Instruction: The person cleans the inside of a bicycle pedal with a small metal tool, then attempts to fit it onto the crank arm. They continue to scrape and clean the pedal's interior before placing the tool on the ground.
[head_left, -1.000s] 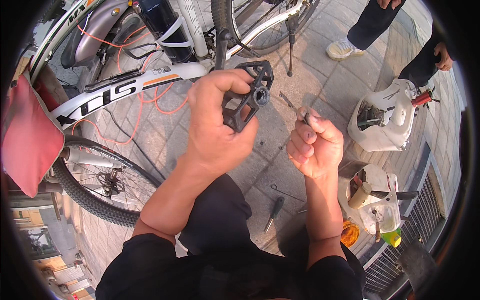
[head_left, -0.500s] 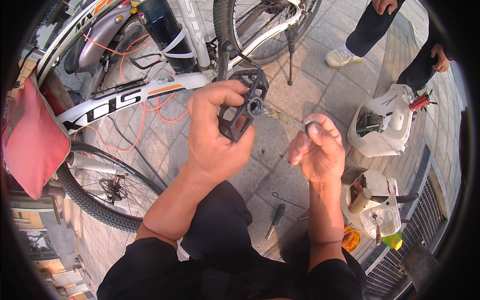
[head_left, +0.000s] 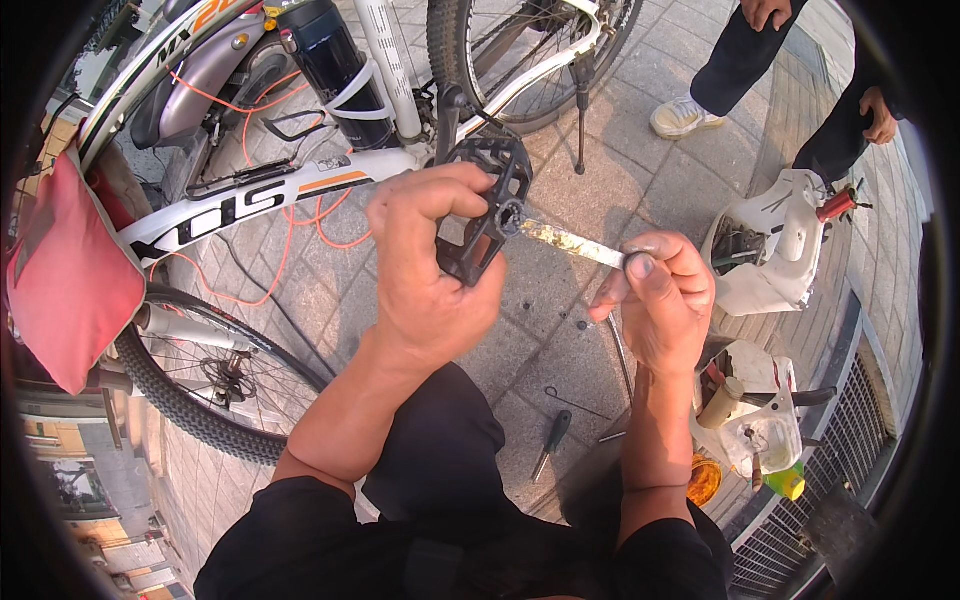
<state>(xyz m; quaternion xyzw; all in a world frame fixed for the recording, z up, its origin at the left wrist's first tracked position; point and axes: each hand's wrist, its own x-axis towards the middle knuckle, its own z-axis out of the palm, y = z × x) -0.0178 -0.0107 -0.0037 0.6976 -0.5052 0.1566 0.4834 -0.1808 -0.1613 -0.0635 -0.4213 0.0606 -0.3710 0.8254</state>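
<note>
My left hand (head_left: 425,255) is closed round a black bicycle pedal (head_left: 508,218), held up in front of me with the open end of its hub facing right. Between the thumb and fingers of my right hand (head_left: 665,305) is a thin flat metal strip (head_left: 575,243), smeared with yellowish grease. Its far end meets the pedal's hub opening; I cannot tell how far in it reaches. Just behind the pedal is the crank arm (head_left: 448,125) of a white bicycle (head_left: 330,180).
A screwdriver (head_left: 553,440), a hooked wire (head_left: 580,403) and small dark parts lie on the paving below my hands. At right stand two cut-open white jugs (head_left: 765,290) with tools, an orange-filled tub (head_left: 705,482) and a metal grate (head_left: 850,450). Another person's shoe (head_left: 685,117) is farther back.
My right hand has moved right and slightly down, and more of the strip shows outside the hub, now brightly lit. The pedal and my left hand have shifted only slightly left.
</note>
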